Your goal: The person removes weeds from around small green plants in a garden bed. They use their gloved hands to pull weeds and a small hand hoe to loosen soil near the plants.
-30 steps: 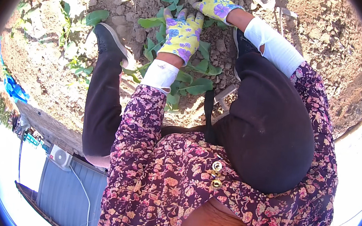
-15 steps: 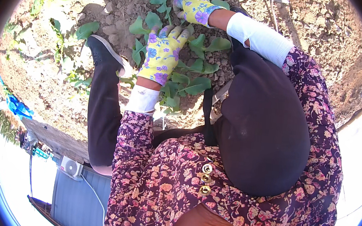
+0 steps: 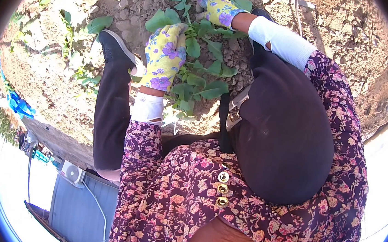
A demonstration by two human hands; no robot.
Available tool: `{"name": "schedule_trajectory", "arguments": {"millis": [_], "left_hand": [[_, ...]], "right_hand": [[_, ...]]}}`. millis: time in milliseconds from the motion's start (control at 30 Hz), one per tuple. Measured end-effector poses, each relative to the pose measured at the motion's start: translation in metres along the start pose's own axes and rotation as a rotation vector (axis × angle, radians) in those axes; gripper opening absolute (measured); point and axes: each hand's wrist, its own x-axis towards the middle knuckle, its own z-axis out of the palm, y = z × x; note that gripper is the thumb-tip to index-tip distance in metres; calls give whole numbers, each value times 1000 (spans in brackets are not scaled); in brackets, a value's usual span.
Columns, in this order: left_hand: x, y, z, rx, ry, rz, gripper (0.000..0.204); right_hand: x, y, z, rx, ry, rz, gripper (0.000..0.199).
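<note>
Left fingers (image 3: 181, 38) curled | right fingers (image 3: 202, 15) bent | grips unclear | leafy plant (image 3: 192, 47) between, just beside both

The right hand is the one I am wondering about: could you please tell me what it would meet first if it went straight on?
The right hand would probably first meet the lobed green leaf just left of its fingertips, though depth is unclear here.

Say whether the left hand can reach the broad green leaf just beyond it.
Probably yes: the left hand is close to the broad green leaf, and nothing visible lies between them.
</note>
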Motion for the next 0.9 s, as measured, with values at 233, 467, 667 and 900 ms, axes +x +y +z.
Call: {"name": "schedule_trajectory", "arguments": {"millis": [233,467,667,900], "left_hand": [[-38,14,29,80,-447,-96,41],[-18,26,27,53,-389,-29,45],[-8,66,-24,8,-406,67,43],[3,78,-90,289,-429,141,43]], "right_hand": [[-15,7,-25,9,189,-235,19],[-57,68,-103,1167,807,53,14],[-104,147,-105,833,1052,322,18],[-108,129,-65,80,630,215,23]]}}
